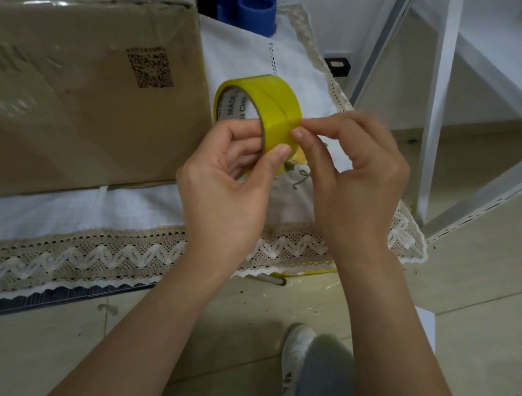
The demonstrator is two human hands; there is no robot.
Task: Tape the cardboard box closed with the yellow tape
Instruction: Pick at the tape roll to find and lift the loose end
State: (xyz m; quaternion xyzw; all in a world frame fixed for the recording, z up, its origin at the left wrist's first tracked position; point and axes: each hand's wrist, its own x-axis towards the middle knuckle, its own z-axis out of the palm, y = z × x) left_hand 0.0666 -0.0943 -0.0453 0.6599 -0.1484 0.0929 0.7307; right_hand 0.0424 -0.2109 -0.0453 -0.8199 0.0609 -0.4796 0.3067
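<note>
Yellow tape roll (259, 103) gripped in left hand (225, 182), right hand (352, 180) fingertips pinching at its outer wrap, cardboard box (77, 88) just beside on lace-edged tabletop cloth (137, 210)

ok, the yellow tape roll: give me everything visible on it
The yellow tape roll is a glossy plastic-looking roll on a pale cardboard core printed "MADE IN CHINA" in green. It is held in the air, on edge, just right of the cardboard box and above the white lace-trimmed cloth, touching neither. The left hand grips its lower part, thumb on the outer face. The right hand pinches at the outer wrap, apparently picking at the tape end. No strip is pulled free yet.
</note>
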